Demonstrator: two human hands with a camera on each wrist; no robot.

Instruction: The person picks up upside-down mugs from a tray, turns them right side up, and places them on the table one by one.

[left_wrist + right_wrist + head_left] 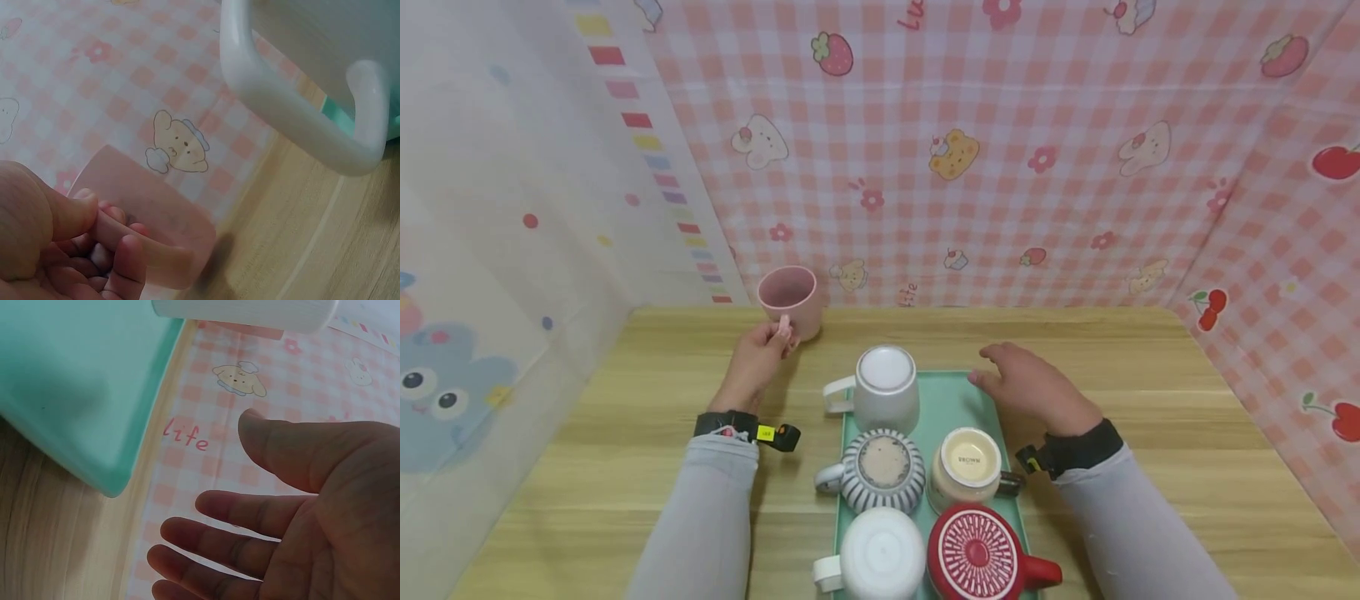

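Pink mug: one, left hand pinching handle; right hand unclenched; tray: five mugs.

The head view is bright, with soft, even light on the pink-and-white checked cloth wall. Both wrist views are dimmer and greyer. In the right one, the bare right hand looks dark, and a faint shadow lies on the flat mint-green tray. In the left one, the smooth round pink cup looks fuzzy and makes a soft shadow on the light-brown wooden table.
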